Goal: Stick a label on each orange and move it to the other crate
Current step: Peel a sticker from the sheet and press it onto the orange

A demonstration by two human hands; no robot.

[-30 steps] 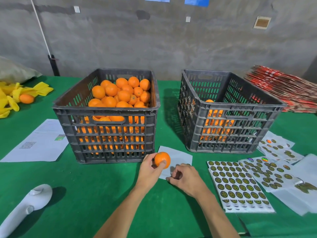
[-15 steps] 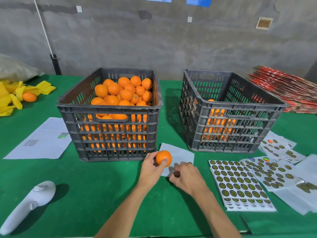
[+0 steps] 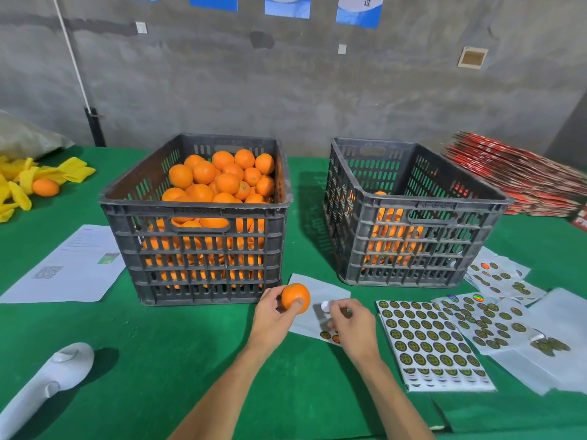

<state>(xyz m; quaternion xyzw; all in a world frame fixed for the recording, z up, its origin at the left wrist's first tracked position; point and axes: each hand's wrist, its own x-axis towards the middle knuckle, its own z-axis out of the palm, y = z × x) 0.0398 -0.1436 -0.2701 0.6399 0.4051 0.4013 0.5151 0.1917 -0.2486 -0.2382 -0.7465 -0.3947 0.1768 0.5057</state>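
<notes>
Two bare forearms reach in from the near edge over a green surface (image 3: 197, 360). The left hand (image 3: 273, 317) grips an orange (image 3: 295, 297), fingers curled behind the fruit and the thumb pressed on its near face, holding it just above the surface. Just right of it, the right hand (image 3: 351, 322) has its fingertips drawn together, pinching a small round label (image 3: 325, 305) whose pale underside faces the camera. Beneath both hands lies a nearly bare label backing sheet (image 3: 320, 292), with a few stickers left near the right hand's heel. Right of the right hand lies a full sheet of round labels (image 3: 427, 336), and beyond it overlapping, partly used sheets (image 3: 495, 319). Far to the left of the left hand, near the edge, rests a white handheld device (image 3: 47, 382); farther out, a printed paper (image 3: 70, 265). Beyond the left hand stands a dark slotted crate (image 3: 197, 214) heaped with oranges. Beyond the right hand stands a second dark crate (image 3: 409, 214), with oranges showing only low through its slots. At the far left lie yellow foam sleeves (image 3: 22, 182) around a loose orange (image 3: 45, 187); at the far right, a stack of flattened red cartons (image 3: 514, 176). A grey wall (image 3: 286, 87) closes the scene.
</notes>
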